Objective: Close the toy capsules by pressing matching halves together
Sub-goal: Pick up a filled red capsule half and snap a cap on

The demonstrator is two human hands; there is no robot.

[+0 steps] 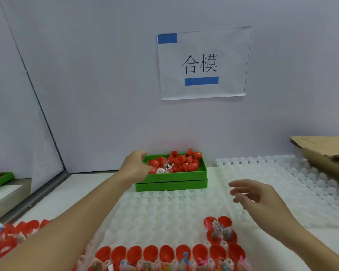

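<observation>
Curled over the red capsule halves (174, 163) heaped in the green tray (172, 185), my left hand (135, 169) may be pinching one; I cannot tell. Farther back, my right hand (256, 196) hangs spread, holding nothing.

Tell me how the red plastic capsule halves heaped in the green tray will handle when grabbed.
The red plastic capsule halves look like thin hollow shells, so probably light. Their rounded backs suggest they may roll. Heaped loosely in the green tray, neighbours could shift as the left hand digs in.

left hand (136, 166) fingers hidden in green tray (172, 174) | near-left capsules (6, 237) blurred | cardboard (325, 153) cut off right
</observation>
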